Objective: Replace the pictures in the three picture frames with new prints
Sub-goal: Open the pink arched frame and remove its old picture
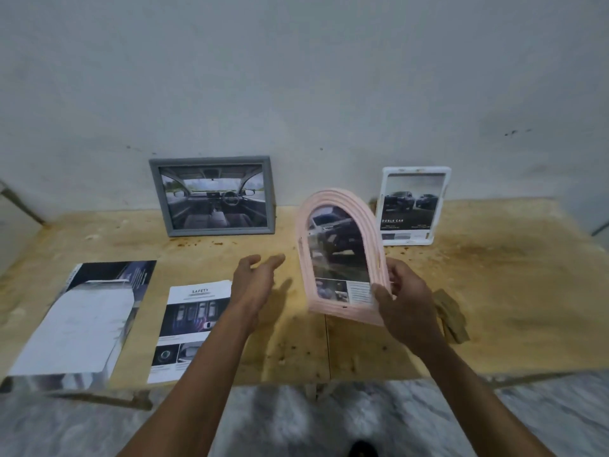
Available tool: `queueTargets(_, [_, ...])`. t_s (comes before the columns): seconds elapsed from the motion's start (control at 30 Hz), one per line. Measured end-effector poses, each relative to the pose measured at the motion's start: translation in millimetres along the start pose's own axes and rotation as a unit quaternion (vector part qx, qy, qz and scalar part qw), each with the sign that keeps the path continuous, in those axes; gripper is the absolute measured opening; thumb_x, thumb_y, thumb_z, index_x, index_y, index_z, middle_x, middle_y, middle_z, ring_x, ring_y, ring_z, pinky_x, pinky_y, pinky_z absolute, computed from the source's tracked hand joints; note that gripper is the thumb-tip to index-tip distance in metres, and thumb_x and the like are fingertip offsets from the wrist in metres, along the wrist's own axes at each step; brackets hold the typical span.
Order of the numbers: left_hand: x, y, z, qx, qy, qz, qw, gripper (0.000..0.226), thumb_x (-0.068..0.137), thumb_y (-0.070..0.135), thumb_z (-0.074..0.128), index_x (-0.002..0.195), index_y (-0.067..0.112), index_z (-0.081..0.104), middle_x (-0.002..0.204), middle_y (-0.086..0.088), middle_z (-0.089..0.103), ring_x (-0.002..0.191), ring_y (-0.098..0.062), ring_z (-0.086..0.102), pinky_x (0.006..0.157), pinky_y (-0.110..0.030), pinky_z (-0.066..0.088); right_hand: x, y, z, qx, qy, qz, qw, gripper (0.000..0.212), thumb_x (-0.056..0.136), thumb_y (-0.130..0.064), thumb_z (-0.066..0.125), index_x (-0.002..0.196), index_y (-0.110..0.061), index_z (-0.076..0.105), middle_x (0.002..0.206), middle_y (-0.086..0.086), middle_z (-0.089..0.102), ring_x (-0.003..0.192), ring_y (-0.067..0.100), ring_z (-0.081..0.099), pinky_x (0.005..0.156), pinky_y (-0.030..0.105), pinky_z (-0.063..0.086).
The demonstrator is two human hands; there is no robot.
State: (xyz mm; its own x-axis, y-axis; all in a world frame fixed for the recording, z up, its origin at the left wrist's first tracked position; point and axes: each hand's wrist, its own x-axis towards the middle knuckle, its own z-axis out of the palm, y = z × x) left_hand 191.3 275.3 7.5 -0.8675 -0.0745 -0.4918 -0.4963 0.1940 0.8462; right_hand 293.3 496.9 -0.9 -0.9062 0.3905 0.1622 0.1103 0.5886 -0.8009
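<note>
Your right hand (403, 293) grips the pink frame (341, 258) at its lower right edge, thumb on the front and fingers curled behind. The frame is arched, with ribbed moulding, and tilts a little over the table (494, 291); behind its glossy front sits a car picture with a text strip at the bottom. Your left hand (255, 282) hovers just left of it, fingers loosely spread, touching nothing.

At the back, a grey frame (212, 196), rectangular and matte, leans against the wall with a car-interior picture. To the right stands a white frame (413, 206) with rounded corners, holding a picture of two dark cars.

Two flat paper prints lie at the left on the rough, stained plywood: a large print (79, 321) near the edge and a "SAFETY" print (184, 328) beside it, partly under your left forearm. A small wood block (451, 316) lies by your right wrist.
</note>
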Motion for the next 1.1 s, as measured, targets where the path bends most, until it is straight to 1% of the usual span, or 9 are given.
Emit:
queueTargets(0.07, [-3.1,-15.8,-2.8,0.07,-0.043,0.01,0.997,0.07,0.084,0.042,0.074,0.142,0.022,0.041,0.132,-0.004,0.055,0.112,-0.023,0.056,0.088,-0.036,0.051,6.5,-3.9,-6.0,0.17,-0.066,0.137,0.974,0.037,0.089,-0.005,0.062,0.124,-0.016,0.056,0.109,0.004,0.066,0.1,0.021,0.065,0.078,0.026,0.058])
queueTargets(0.13, [-7.4,-29.5,-2.9,0.084,-0.079,0.026,0.993,0.075,0.082,0.038,0.078,0.144,0.021,0.04,0.129,-0.005,0.055,0.107,-0.02,0.059,0.073,-0.028,0.052,8.6,-3.2,-8.0,0.268,-0.096,0.207,0.936,0.038,0.09,-0.001,0.059,0.124,-0.015,0.056,0.111,0.009,0.069,0.098,0.027,0.068,0.081,0.044,0.059])
queueTargets(0.23, [-8.9,-43.5,-2.4,0.092,-0.083,0.037,0.992,0.069,0.079,0.032,0.082,0.137,0.021,0.047,0.118,-0.007,0.064,0.099,-0.02,0.064,0.066,-0.027,0.053,6.3,-0.5,-3.3,0.308,-0.124,0.258,0.907,0.042,0.091,0.0,0.059,0.13,-0.014,0.052,0.11,0.011,0.07,0.096,0.033,0.069,0.078,0.052,0.058])
queueTargets(0.47, [-8.7,-59.2,-5.6,0.138,-0.028,0.032,0.989,0.049,0.071,0.022,0.088,0.109,0.015,0.059,0.097,-0.009,0.068,0.08,-0.021,0.067,0.055,-0.027,0.051,1.0,14.1,13.8,0.283,-0.144,0.309,0.896,0.042,0.092,0.002,0.055,0.132,-0.012,0.052,0.112,0.012,0.067,0.098,0.035,0.067,0.078,0.052,0.059])
queueTargets(0.57, [-6.6,-69.4,-1.4,0.162,-0.014,0.017,0.987,0.042,0.066,0.022,0.091,0.096,0.013,0.063,0.095,-0.006,0.068,0.081,-0.022,0.066,0.062,-0.037,0.057,-2.4,22.9,26.7,0.227,-0.129,0.304,0.916,0.038,0.089,-0.001,0.06,0.126,-0.008,0.056,0.107,0.011,0.067,0.095,0.032,0.068,0.082,0.051,0.058])
queueTargets(0.63, [-5.6,-76.7,3.6,0.182,-0.01,0.015,0.983,0.037,0.066,0.02,0.091,0.091,0.011,0.066,0.094,-0.007,0.07,0.075,-0.02,0.064,0.053,-0.027,0.049,-5.0,30.4,37.3,0.17,-0.113,0.29,0.935,0.041,0.084,-0.001,0.066,0.124,-0.006,0.059,0.105,0.01,0.068,0.094,0.031,0.066,0.086,0.049,0.057])
queueTargets(0.7, [-2.4,-86.3,9.8,0.202,-0.018,0.013,0.979,0.037,0.066,0.019,0.091,0.095,0.008,0.07,0.097,-0.009,0.072,0.075,-0.023,0.065,0.054,-0.024,0.051,-7.2,40.2,46.5,0.133,-0.104,0.296,0.94,0.042,0.081,0.0,0.066,0.123,-0.005,0.062,0.104,0.01,0.068,0.093,0.03,0.066,0.086,0.048,0.057])
queueTargets(0.83, [7.9,-106.8,20.4,0.236,-0.041,0.001,0.971,0.047,0.07,0.023,0.089,0.11,0.007,0.071,0.102,-0.005,0.07,0.083,-0.027,0.07,0.077,-0.036,0.061,-12.8,64.9,59.4,0.081,-0.111,0.308,0.942,0.046,0.08,-0.006,0.068,0.125,-0.01,0.06,0.108,0.006,0.066,0.096,0.028,0.063,0.085,0.045,0.057])
queueTargets(1.1, [23.0,-142.5,33.3,0.298,-0.016,0.054,0.953,0.053,0.067,0.039,0.084,0.11,0.011,0.074,0.101,-0.005,0.072,0.082,-0.026,0.07,0.076,-0.039,0.062,-22.7,91.1,76.8,0.001,-0.098,0.293,0.951,0.053,0.083,-0.014,0.067,0.133,-0.012,0.052,0.119,0.009,0.062,0.103,0.027,0.059,0.09,0.04,0.052])
